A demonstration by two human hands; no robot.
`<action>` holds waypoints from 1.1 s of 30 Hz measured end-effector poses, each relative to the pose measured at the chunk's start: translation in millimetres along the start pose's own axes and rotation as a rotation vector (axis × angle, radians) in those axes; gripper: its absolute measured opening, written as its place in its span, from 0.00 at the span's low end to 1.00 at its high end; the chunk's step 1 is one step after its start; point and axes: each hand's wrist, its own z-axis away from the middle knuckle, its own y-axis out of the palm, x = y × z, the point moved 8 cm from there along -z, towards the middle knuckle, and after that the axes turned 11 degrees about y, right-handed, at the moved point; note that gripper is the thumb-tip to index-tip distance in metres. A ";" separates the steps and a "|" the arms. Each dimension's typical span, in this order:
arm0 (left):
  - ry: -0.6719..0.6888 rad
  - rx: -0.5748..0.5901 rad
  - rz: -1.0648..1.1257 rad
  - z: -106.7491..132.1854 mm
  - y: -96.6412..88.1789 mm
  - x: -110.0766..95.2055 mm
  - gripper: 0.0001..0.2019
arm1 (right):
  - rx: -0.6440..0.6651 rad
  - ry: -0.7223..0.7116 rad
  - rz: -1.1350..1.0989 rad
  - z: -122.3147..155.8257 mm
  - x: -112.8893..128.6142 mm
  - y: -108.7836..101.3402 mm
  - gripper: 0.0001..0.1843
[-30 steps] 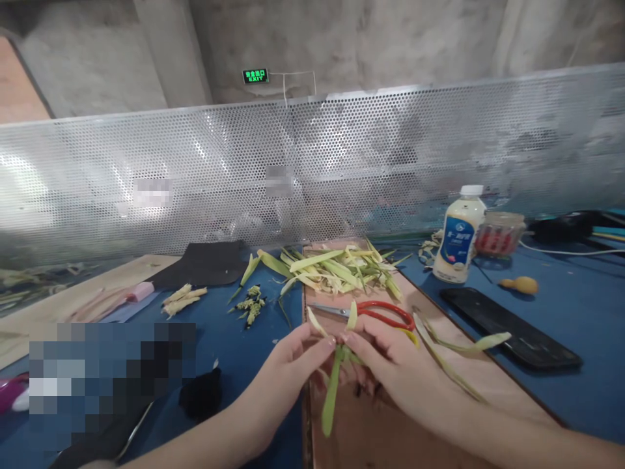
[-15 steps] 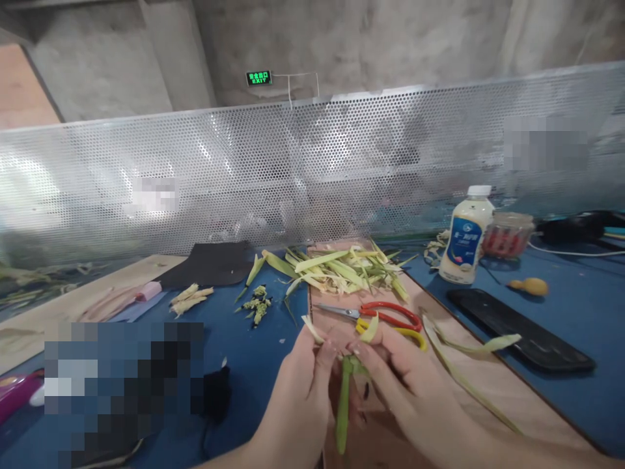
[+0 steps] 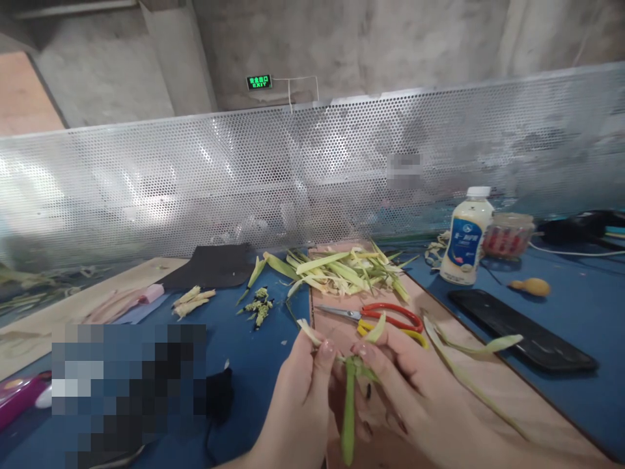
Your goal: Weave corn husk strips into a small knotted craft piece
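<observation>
Both my hands are together at the front centre, over a wooden board. My left hand is closed in a pinch, with a pale strip end sticking out above its fingers. Opposite it, my right hand pinches the folded green leaf strips between thumb and finger. One strip hangs straight down from between the hands. Just beyond the fingers lie scissors with red and yellow handles. Behind them is a heap of green and pale leaf strips. My fingers partly hide the place where the strips cross.
Right: a white-capped bottle, a jar with red contents, a black phone-like slab, a small gourd-shaped object. Left: small knotted green pieces, pale bundles, a black sheet. A perforated metal screen stands behind.
My thumbs have moved slightly apart, and the left thumb has lifted a little. The hanging strip has shifted slightly down and right. Both hands keep hold of the strips.
</observation>
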 end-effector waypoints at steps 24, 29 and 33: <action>-0.111 0.287 0.190 -4.2 15.3 16.9 0.10 | 0.076 0.107 -0.090 -12.5 -17.0 4.6 0.13; -0.019 0.287 0.048 -7.9 11.4 17.6 0.07 | 0.140 0.110 -0.224 -14.8 -15.0 7.9 0.13; 0.023 0.314 -0.007 -7.7 12.6 16.4 0.07 | 0.184 0.152 -0.270 -15.5 -17.9 11.0 0.14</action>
